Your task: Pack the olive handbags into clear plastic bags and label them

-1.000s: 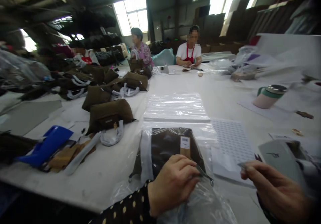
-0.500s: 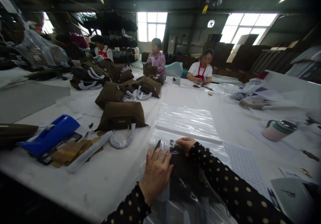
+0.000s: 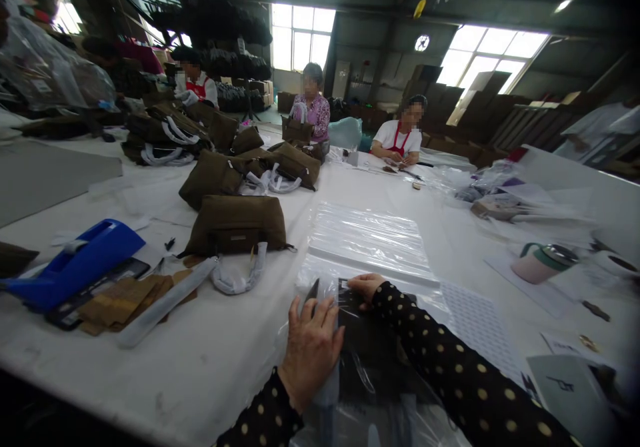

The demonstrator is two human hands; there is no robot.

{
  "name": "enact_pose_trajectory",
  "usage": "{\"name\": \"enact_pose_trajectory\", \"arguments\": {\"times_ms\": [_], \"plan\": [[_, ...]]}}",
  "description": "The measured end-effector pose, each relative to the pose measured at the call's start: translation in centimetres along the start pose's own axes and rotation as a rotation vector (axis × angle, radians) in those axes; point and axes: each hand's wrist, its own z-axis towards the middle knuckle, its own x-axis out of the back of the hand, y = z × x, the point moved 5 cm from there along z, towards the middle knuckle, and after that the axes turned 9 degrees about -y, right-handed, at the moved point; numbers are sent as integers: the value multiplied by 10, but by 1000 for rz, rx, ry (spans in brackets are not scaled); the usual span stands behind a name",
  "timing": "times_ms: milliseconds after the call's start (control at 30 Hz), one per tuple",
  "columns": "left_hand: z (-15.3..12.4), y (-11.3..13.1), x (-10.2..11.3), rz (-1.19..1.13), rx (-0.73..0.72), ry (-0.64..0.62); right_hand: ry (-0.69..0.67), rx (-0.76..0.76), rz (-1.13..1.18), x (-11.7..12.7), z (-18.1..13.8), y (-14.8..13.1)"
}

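A dark brown item in a clear plastic bag (image 3: 367,360) lies on the white table right before me. My left hand (image 3: 311,350) rests flat on the bag's left part with its fingers spread. My right hand (image 3: 366,287) reaches across to the bag's far edge, its fingers curled on the plastic there. Just beyond lies a stack of clear plastic bags (image 3: 370,240). A sheet of small stickers (image 3: 477,327) sits to the right of my arm.
Brown handbags (image 3: 235,223) with wrapped handles lie left of centre, more behind them. A blue tape dispenser (image 3: 75,263) and brown paper pieces sit at the left. A pink and green cup (image 3: 543,263) stands at the right. Three people work at the table's far end.
A second ago my right hand held a small slip at the right; it has since crossed to the bag's far edge. My left hand opened flat on the bag. The view rose.
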Motion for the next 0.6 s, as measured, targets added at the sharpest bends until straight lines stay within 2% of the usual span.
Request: {"name": "enact_pose_trajectory", "arguments": {"times_ms": [233, 367, 433, 533, 600], "plan": [[-1, -1, -2, 12, -4, 16, 62, -12, -164, -3, 2, -6], [4, 1, -6, 7, -4, 12, 170, 0, -341, -8, 4, -10], [3, -1, -5, -40, -27, 14, 253, 43, -452, -3, 0, -17], [-21, -21, 3, -164, 24, 59, 405, 156, -590, 11, -22, -35], [-61, -47, 10, -271, 194, 119, 453, 324, -678, 9, -47, -48]]}}
